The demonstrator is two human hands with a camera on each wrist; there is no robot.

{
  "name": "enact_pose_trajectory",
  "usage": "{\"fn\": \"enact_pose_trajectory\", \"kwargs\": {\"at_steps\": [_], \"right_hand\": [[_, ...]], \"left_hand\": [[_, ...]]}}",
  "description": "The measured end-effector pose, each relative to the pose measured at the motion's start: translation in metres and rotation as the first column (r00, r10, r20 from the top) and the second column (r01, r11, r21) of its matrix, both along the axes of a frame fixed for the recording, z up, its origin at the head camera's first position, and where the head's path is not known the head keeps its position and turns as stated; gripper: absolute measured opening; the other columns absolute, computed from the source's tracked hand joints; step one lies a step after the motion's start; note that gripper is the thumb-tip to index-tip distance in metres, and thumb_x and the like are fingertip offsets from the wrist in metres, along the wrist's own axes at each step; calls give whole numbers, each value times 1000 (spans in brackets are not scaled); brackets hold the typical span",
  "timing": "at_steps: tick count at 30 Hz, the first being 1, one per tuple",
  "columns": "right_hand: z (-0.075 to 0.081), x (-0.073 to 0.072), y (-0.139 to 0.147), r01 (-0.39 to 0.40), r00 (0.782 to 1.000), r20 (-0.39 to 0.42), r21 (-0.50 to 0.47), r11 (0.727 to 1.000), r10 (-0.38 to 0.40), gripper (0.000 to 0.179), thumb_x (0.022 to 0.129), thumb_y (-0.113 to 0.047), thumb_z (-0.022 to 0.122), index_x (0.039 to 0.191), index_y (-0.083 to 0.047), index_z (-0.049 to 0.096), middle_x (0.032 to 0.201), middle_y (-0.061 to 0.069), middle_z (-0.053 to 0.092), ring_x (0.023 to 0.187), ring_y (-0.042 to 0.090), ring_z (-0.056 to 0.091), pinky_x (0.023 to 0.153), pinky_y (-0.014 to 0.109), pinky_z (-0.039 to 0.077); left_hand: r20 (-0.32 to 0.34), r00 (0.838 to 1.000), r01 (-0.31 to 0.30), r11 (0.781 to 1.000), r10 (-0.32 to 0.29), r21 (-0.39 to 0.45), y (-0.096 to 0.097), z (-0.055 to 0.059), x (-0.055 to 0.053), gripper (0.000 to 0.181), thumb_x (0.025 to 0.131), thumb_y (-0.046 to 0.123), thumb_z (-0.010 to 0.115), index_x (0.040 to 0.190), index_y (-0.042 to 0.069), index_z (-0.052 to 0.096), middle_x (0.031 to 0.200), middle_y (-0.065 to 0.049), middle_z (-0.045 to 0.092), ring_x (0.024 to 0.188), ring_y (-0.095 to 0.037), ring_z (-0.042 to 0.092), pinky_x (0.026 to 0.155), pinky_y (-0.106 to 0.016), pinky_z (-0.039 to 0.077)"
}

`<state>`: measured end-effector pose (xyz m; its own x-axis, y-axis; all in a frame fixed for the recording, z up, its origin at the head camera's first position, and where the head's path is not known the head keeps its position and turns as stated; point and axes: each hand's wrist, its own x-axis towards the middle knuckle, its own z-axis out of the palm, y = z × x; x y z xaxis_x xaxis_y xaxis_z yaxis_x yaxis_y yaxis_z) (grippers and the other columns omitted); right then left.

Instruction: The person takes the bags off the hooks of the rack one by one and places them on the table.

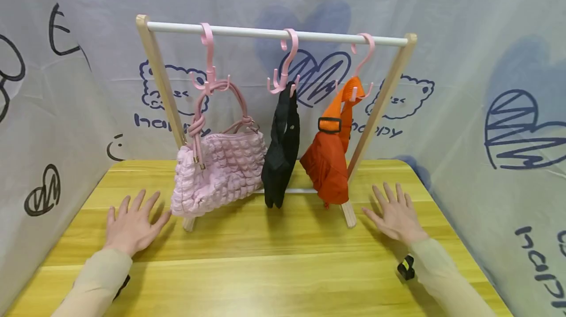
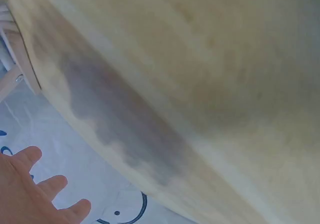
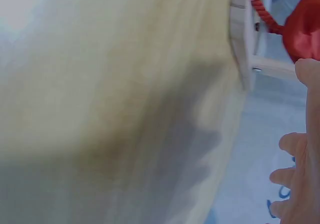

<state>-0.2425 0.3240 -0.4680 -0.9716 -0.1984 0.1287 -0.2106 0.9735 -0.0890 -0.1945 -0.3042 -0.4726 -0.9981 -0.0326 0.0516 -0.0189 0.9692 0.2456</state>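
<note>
My left hand (image 1: pixel 134 226), fingers spread and holding nothing, is over the left of the table beside a pink puffy handbag (image 1: pixel 216 169). On the right, my right hand (image 1: pixel 395 216) also has its fingers spread, with nothing in it, to the right of the rack's foot. The handbag hangs by its knotted strap from a pink hook (image 1: pixel 210 61). A black bag (image 1: pixel 280 150) hangs from the middle pink hook (image 1: pixel 288 56). From the right pink hook (image 1: pixel 366 54) hangs a red-orange bag (image 1: pixel 327 164) with an orange strap and black buckle.
A rack with wooden legs (image 1: pixel 382 105) and a white top bar (image 1: pixel 247 32) stands at the back of the wood-grain table (image 1: pixel 265 268). A lower white bar (image 1: pixel 300 190) joins its legs. Behind and at both sides hangs a pale cloth (image 1: pixel 101 105) with blue drawings.
</note>
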Motion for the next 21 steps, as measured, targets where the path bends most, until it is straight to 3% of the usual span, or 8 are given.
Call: {"fn": "enact_pose_trajectory", "kwargs": {"at_steps": [2,5,7,9,12,15,18,21], "right_hand": [[7,1,-1,-7,1000,-13,-24,1000,7,78,100,-58,47,156,-5,35,158,32,31,146,60,18,115,74,20],[23,1,-5,-34,996,-87,-113,993,24,71,101,-48,52,152,0,39,152,34,38,142,58,29,114,71,26],[37,0,-11,-51,988,-152,-200,978,20,66,102,-42,52,150,2,40,148,34,42,138,55,36,111,69,31],[52,2,-17,-76,970,-242,-307,949,0,58,103,-34,53,146,4,45,142,34,48,132,52,43,108,67,35],[78,6,-35,-131,926,-371,-473,871,-62,44,104,-24,53,138,5,52,128,30,55,119,46,52,101,61,41],[101,17,-57,-237,858,-500,-584,777,-114,30,101,-11,55,125,6,60,108,22,59,102,35,56,95,44,45],[124,30,-85,-377,792,-598,-633,676,-118,22,97,-1,55,116,7,64,95,13,57,92,19,55,89,24,46],[145,41,-117,-516,759,-648,-656,551,-61,21,96,4,53,113,10,63,95,7,57,93,6,54,87,14,46]], "left_hand": [[-26,1000,5,1000,-5,2,2,3,-2,81,99,70,30,156,13,33,160,-30,23,139,-64,20,108,-81,11],[-118,993,12,1000,-11,13,5,15,-8,72,102,63,33,153,11,38,158,-31,29,136,-62,27,107,-79,19],[-194,981,14,999,-7,34,9,30,-11,66,104,55,36,149,8,42,155,-31,34,133,-60,33,104,-77,24],[-291,957,23,997,1,76,16,48,-14,59,105,47,40,145,5,47,149,-32,41,130,-58,39,102,-75,30],[-449,893,53,988,17,143,27,81,-16,50,105,36,43,140,2,51,141,-30,50,125,-55,46,99,-72,36],[-593,805,122,976,9,181,46,110,-15,45,104,31,45,138,2,53,136,-27,56,124,-50,51,101,-67,39],[-682,731,206,959,-17,197,69,134,-15,44,103,29,46,137,2,53,132,-24,58,120,-45,55,102,-62,41],[-724,689,276,934,-28,226,90,153,-21,43,101,27,47,136,3,53,127,-23,60,113,-41,57,96,-59,45]]}}
